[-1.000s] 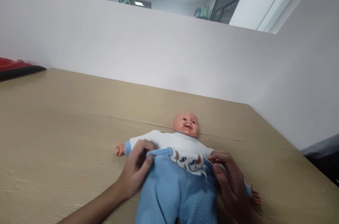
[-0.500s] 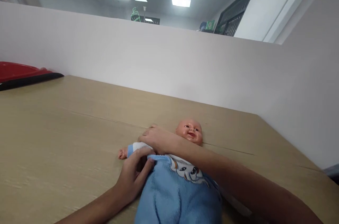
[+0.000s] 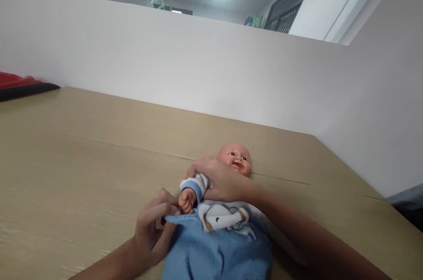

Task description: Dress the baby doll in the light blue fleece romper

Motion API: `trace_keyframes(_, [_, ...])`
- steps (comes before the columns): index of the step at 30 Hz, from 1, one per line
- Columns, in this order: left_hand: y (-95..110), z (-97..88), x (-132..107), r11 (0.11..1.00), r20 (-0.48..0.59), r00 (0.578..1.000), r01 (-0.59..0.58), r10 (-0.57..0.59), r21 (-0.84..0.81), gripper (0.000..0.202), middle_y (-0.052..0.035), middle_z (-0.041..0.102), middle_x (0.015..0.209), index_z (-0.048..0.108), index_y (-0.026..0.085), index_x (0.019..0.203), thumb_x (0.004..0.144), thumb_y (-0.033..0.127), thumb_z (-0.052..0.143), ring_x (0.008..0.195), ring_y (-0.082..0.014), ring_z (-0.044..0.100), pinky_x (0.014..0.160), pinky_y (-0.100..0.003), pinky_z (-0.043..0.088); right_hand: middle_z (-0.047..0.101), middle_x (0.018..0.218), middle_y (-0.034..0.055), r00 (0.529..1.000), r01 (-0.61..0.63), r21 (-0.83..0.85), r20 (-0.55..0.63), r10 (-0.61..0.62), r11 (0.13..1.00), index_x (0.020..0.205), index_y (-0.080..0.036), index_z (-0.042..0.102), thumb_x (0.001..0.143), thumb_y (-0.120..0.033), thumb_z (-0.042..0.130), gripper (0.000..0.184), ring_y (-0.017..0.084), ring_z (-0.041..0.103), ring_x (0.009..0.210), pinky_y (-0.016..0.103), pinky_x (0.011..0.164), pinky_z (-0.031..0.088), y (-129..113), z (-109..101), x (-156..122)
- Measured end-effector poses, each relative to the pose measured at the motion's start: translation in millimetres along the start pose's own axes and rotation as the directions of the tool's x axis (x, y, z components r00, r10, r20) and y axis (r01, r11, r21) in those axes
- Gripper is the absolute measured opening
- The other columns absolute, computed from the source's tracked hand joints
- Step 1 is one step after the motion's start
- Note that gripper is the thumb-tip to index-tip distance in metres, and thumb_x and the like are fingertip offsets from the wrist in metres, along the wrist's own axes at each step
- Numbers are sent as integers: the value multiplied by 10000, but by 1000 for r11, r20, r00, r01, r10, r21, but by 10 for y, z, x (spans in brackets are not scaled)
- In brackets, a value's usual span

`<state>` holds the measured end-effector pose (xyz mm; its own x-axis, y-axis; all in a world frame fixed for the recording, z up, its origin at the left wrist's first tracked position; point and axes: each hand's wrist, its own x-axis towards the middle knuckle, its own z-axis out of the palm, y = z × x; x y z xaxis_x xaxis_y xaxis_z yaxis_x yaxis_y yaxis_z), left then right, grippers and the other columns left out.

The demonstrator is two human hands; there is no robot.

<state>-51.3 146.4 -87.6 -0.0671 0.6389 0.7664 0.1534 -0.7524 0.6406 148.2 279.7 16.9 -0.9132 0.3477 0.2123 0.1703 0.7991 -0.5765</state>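
A bald baby doll (image 3: 235, 156) lies on its back on the wooden table (image 3: 99, 174), its head away from me. Its lower body is covered by a light blue fleecy garment (image 3: 214, 249) with a white cartoon animal at the chest. My right hand (image 3: 214, 174) reaches across the doll's chest, its fingers wrapped round the doll's white sleeve (image 3: 198, 183) with a blue cuff. The doll's small fist points toward me. My left hand (image 3: 157, 218) pinches the upper left edge of the blue garment, close beside that fist. My left fingertips are partly hidden.
A red object with a black edge (image 3: 26, 88) lies at the table's far left. Behind the table stands a white partition (image 3: 165, 59) with a window above. A dark object (image 3: 410, 205) is by the right edge.
My right hand has drawn the doll's arm inward from stretched out to bent over the chest. My left hand has pulled the garment's edge slightly left and down. The camera view has shifted.
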Motion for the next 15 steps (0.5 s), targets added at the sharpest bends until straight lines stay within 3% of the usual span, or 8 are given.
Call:
trace_keyframes(2, [52,-2,80,984,-139,975,165,-173,-71,164,4,659,929,632,348,1150,1038,229,629,765,-187,612,728,-325,497,723,1055,25,999,28,-18,24,-27,999,1034,-224,646,755,-78,710,321,219,643,975,329,908,472,34,54,22])
trace_keyframes(3, [76,-9,152,951,-155,942,277,-296,-136,78,6,657,914,654,323,1087,1022,283,670,744,-178,611,696,-305,491,717,1038,24,999,35,-19,27,-35,999,1030,-226,652,775,-91,713,295,215,639,963,323,896,474,56,69,29])
trace_keyframes(5, [108,-32,333,817,-20,854,490,-520,-304,161,10,638,822,670,259,932,936,382,774,670,-160,574,619,-272,452,707,1031,29,998,59,-8,26,-59,998,1028,-228,664,827,-123,703,231,210,633,958,317,892,481,96,85,33])
trace_keyframes(7, [107,-52,507,633,156,750,634,-642,-444,253,32,569,688,639,226,813,840,389,830,617,-143,507,593,-251,420,708,1060,46,994,105,14,32,-106,994,1042,-220,673,861,-129,676,203,215,633,982,325,919,489,116,98,35])
trace_keyframes(10, [47,-43,650,437,214,611,730,-762,-526,287,56,474,600,551,211,687,773,302,809,603,-131,455,595,-233,404,715,1115,102,979,191,8,70,-191,982,1081,-177,689,888,-83,589,237,241,627,1053,367,989,484,110,136,56])
trace_keyframes(13, [-44,-4,655,337,195,479,802,-856,-493,303,57,485,612,524,206,663,722,309,803,587,-125,439,573,-232,388,720,1130,144,969,208,63,120,-215,976,1090,-127,711,874,-83,571,261,265,617,1107,396,1037,474,95,146,102])
trace_keyframes(15, [-93,9,638,286,204,411,843,-888,-455,323,62,498,631,543,206,707,688,346,833,579,-125,442,567,-237,382,719,1165,135,971,138,191,170,-171,972,1095,-134,727,873,-137,593,260,265,608,1162,401,1093,454,75,98,136])
